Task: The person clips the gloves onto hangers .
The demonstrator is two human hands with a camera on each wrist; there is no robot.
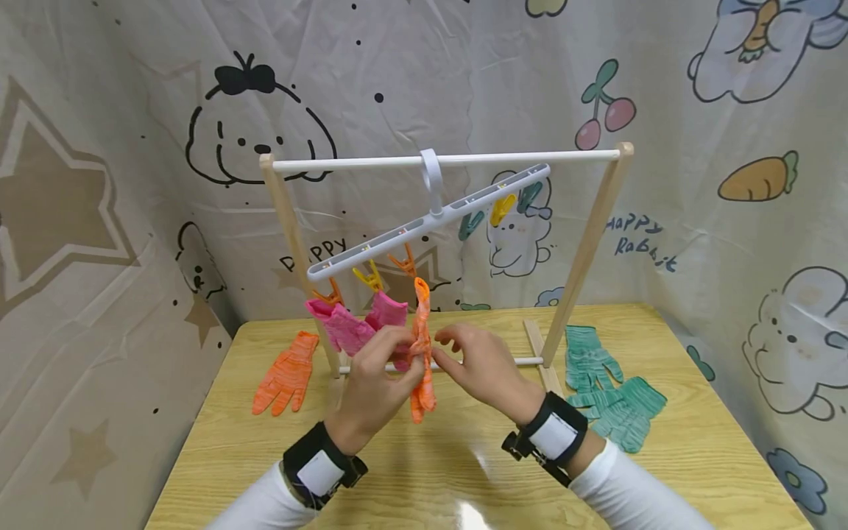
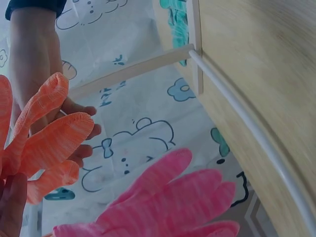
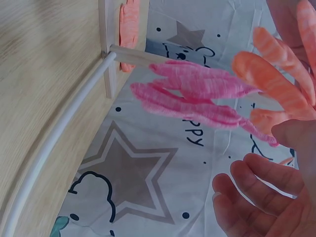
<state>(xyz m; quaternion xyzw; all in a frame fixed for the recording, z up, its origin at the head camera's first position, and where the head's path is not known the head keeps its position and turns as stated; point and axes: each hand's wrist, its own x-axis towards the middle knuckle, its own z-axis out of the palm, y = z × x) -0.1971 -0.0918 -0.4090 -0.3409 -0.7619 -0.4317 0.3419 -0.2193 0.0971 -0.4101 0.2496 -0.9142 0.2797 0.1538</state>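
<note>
In the head view my left hand pinches an orange knit glove, which stands on end before the rack. Its fingers show spread in the left wrist view, beside my left fingertips. My right hand is just right of this glove, fingers loosely bent and thumb tip close to it; nothing is in its grasp. An orange clip hangs empty just above the glove's upper end. Left of it, pink gloves hang from another orange clip and a yellow clip.
A white hanger, lower at its left end, hooks over the rack's bar. Teal clips and a yellow clip hang at its right. On the table lie an orange glove at left and green gloves at right.
</note>
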